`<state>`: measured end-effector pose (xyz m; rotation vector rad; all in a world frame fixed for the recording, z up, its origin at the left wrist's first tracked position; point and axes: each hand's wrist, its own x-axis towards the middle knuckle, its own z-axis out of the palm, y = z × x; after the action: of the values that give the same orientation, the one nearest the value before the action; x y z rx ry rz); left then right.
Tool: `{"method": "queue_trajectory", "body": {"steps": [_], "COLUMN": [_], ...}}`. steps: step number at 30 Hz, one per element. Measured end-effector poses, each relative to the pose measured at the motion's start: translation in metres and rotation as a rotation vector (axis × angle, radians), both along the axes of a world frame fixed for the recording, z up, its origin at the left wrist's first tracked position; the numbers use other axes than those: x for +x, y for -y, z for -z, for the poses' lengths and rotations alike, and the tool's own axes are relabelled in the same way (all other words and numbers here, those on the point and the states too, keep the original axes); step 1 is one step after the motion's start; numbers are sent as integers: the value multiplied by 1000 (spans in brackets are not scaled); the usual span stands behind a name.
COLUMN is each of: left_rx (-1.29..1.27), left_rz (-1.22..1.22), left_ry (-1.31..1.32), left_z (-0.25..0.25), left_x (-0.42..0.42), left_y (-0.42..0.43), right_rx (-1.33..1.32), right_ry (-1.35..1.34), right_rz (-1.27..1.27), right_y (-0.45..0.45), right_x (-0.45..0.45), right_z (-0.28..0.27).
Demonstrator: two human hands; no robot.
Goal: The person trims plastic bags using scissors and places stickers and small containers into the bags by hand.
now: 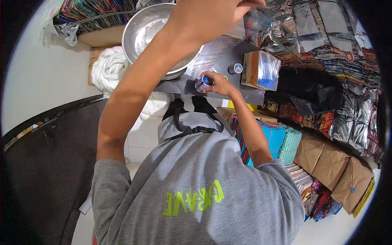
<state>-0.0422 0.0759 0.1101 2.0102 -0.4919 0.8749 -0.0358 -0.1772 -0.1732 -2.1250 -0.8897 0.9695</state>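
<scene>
My right hand [222, 84] is closed around a small dark cylinder [204, 83] with a silvery rim and a dark bluish end, over the near edge of a dark tabletop [179, 86]. A similar cylinder [235, 68], with a pale spoked pattern on its top, stands a little farther off to the right. Raised high across the view, my left hand [214, 18] is close to the camera. Its fingers run past the top edge, so any grip is hidden. Behind that forearm sits a large metal basin [134, 30], partly covered by it.
A cardboard box [250, 70] with plastic wrapping stands right of the cylinders. White yarn skeins [109, 66] lie left of the basin. Stacks of folded fabric [98, 14] and plastic-wrapped bundles [306, 24] line the back. Brown paper packages [326, 161] and a dark panel [45, 163] flank me.
</scene>
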Motion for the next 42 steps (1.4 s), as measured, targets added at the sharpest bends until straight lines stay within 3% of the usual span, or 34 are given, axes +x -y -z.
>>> {"method": "queue_trajectory", "body": {"steps": [17, 31, 34, 42], "left_rx": [4, 132, 340, 241], "left_rz": [-41, -63, -182, -206], "left_ry": [-65, -181, -131, -257], "left_z": [3, -7, 0, 22], "left_x": [-3, 43, 49, 54], "left_y": [15, 102, 122, 137], "right_rx": [51, 128, 186, 185], "right_ry": [19, -10, -3, -81], "right_rz": [-71, -95, -135, -226], "right_y": [18, 70, 76, 88], "right_x": [-3, 24, 31, 35], "right_z": [12, 30, 30, 46]}}
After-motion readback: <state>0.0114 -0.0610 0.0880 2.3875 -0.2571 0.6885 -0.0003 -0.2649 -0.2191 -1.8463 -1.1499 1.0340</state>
